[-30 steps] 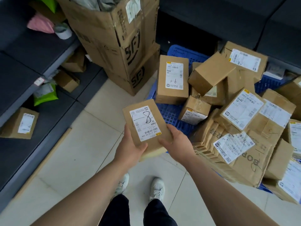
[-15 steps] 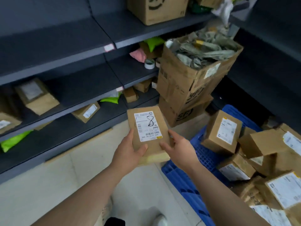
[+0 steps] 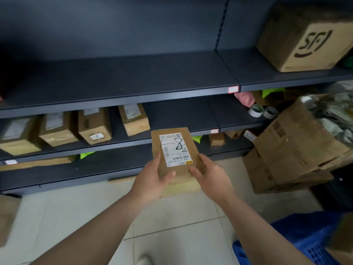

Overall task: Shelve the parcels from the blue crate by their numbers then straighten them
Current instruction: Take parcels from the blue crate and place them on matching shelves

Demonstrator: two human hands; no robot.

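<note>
A flat brown cardboard parcel [image 3: 172, 150] with a white label marked "1-8" in black pen sits between my two hands at the centre of the head view. My left hand [image 3: 150, 180] grips its near left edge with the thumb on top. My right hand [image 3: 208, 175] grips its near right corner. The parcel hovers in front of the dark grey shelving, level with the middle shelf [image 3: 181, 119]. Only a corner of the blue crate [image 3: 298, 238] shows at the bottom right.
Several brown parcels [image 3: 95, 125] stand in a row on the middle shelf's left part. A big printed carton [image 3: 305, 35] sits on the upper shelf at right. A large open carton [image 3: 298, 148] of grey bags stands on the floor right; two tape rolls [image 3: 262, 111] lie nearby.
My view has swung up and left from the crate to the shelves. Both hands still hold the "1-8" parcel, now raised in front of the middle shelf.
</note>
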